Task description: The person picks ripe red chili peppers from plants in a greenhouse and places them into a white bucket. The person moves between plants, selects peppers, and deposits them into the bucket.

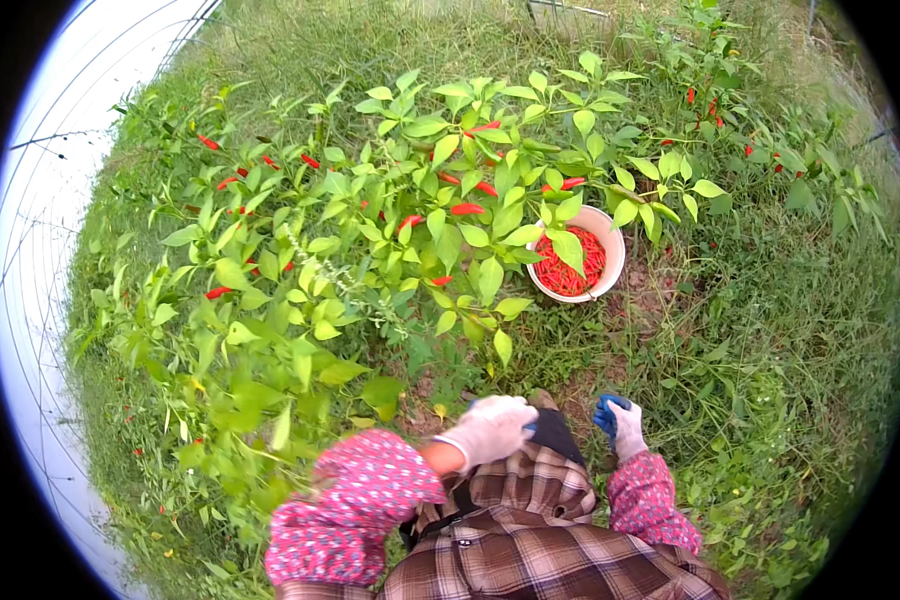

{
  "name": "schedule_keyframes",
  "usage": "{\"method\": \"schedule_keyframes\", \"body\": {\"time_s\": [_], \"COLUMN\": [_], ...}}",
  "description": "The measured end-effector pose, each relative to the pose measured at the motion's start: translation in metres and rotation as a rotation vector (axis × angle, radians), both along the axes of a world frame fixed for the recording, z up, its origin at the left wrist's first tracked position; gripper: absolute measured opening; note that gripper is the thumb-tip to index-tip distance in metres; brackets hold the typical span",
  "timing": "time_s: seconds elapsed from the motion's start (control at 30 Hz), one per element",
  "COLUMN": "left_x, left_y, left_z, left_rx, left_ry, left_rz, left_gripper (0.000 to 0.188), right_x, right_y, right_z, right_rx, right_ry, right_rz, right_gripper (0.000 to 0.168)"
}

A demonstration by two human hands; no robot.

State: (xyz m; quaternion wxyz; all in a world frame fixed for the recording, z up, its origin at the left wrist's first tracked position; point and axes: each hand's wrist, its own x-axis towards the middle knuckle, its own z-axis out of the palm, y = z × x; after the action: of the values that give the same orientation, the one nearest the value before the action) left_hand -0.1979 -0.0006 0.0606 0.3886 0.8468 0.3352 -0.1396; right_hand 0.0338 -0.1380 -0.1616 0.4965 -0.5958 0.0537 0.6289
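My left hand (489, 430), in a white glove with blue showing at the fingers, is in front of my lap, its back towards me. Its fingers curl downwards, and whatever they may hold is hidden. Off to the right, my right hand (621, 426) hangs above the weeds in a white and blue glove. Those fingers are bent in too; the palm is out of sight. Beyond both hands, a white bucket (613, 262) full of red chili peppers (566, 262) stands on the ground. Leafy chili plants (450, 187) with ripe red peppers (467, 209) spread ahead and leftwards, some leaves overhanging the bucket.
Another chili plant (709, 97) bears red fruit at the upper right. Grass and weeds (765, 360) cover the right side, around a strip of bare soil (645, 292). At the far left rises a pale sheet cover (37, 247) crossed by thin lines.
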Motion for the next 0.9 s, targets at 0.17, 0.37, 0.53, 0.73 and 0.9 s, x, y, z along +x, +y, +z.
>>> {"method": "schedule_keyframes", "body": {"time_s": [0.17, 0.37, 0.53, 0.73, 0.9], "left_x": [-0.020, -0.037, -0.097, -0.195, -0.275], "left_y": [-0.014, 0.044, 0.059, 0.019, -0.051], "left_z": [-0.010, 0.032, -0.008, -0.062, -0.134], "left_rx": [-0.051, -0.077, 0.729, 0.317, 0.572], "left_ry": [-0.271, -1.044, 0.118, 0.747, 0.928], "left_rz": [0.196, 0.777, 0.943, 1.041, 1.052], "left_gripper": [0.039, 0.081, 0.088, 0.082, 0.069], "right_x": [-0.022, -0.073, -0.121, -0.089, -0.063], "right_y": [0.037, 0.108, 0.158, 0.180, 0.188], "right_z": [0.080, 0.169, 0.219, 0.221, 0.195], "right_rx": [0.235, 0.569, 0.960, 0.998, 0.838], "right_ry": [-0.221, -0.321, -0.573, -0.656, -0.590], "right_rz": [0.133, 0.422, 0.708, 0.939, 0.991], "right_gripper": [0.024, 0.031, 0.032, 0.034, 0.032]}}
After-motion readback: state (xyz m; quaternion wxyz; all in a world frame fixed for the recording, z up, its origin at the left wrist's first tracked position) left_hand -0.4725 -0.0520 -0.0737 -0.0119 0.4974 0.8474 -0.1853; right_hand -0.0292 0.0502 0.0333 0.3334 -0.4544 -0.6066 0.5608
